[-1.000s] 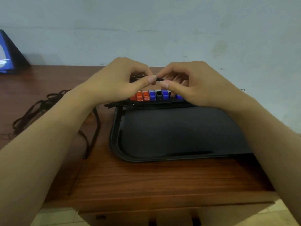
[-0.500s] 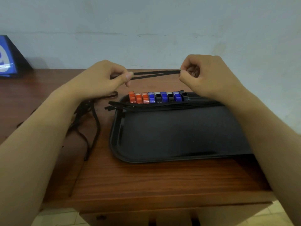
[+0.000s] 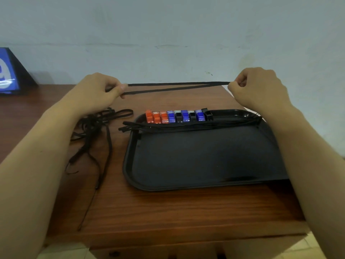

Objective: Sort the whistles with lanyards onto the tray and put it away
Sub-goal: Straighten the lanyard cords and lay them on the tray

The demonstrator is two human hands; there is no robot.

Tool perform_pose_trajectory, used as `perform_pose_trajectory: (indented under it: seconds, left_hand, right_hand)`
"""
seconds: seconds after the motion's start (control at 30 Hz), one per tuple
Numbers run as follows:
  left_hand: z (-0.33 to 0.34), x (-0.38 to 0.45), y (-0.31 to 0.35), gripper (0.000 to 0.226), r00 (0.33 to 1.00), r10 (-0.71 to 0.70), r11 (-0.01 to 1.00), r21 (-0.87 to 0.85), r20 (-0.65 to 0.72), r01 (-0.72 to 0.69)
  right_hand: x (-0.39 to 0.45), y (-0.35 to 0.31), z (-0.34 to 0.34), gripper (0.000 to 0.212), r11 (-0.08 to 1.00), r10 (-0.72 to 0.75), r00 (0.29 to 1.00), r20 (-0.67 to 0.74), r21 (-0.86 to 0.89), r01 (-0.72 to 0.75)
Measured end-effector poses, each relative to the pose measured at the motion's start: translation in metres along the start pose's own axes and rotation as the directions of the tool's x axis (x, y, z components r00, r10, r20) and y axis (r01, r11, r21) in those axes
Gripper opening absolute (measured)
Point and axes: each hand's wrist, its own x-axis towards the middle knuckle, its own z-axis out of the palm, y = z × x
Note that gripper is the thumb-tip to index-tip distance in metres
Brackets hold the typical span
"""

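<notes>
1. While both my hands sit raised above the far edge of the table, my left hand is pinched closed on one end of a black lanyard, thumb against fingertips.
2. Below and just nearer than that grip: a loose tangle of black lanyards on the wood, strands trailing toward the near table edge.
3. Far left of the grip, by the wall: a blue sign, partly cut off.
4. Between the two grips the lanyard runs taut, two strands side by side, apart at the left hand and meeting at the right.
5. Below the stretched lanyard: black tray on the table. A row of whistles lines its far rim, from left: three orange, then blue and black alternating.
6. Just nearer than the whistles, a bundle of straightened lanyards lies across the tray, ends overhanging its left rim.
7. My right hand is fisted shut on the lanyard's other end. Can't tell whether a whistle is inside either fist.
</notes>
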Motion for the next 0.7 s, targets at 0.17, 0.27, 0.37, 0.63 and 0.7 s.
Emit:
perform_pose_trajectory:
  seconds: [0.17,0.27,0.37,0.63,0.7]
  left_hand:
    - [0.002,0.004,-0.004,0.038,0.999,-0.039,0.999,-0.007,-0.02,0.039]
    - [0.002,0.003,-0.004,0.036,0.999,-0.047,0.999,-0.002,-0.006,0.047]
    - [0.003,0.003,-0.003,0.036,0.999,-0.042,0.999,-0.014,0.005,0.042]
    - [-0.001,-0.001,0.001,0.04,0.996,-0.018,1.0,-0.013,0.09,0.019]
    - [-0.002,-0.004,0.005,0.039,0.99,-0.016,0.999,-0.031,0.137,0.021]
  right_hand:
    - [-0.001,0.0,0.003,0.023,0.997,0.005,0.999,0.035,-0.083,-0.002]
    - [0.0,0.004,0.002,0.023,0.992,0.033,0.999,0.043,-0.127,-0.027]
    - [0.002,0.01,-0.002,0.025,0.988,0.07,0.996,0.052,-0.141,-0.062]
    - [0.01,0.021,-0.002,0.024,0.965,0.168,0.984,0.053,-0.213,-0.153]
    - [0.013,0.026,-0.001,0.025,0.954,0.194,0.979,0.069,-0.248,-0.172]
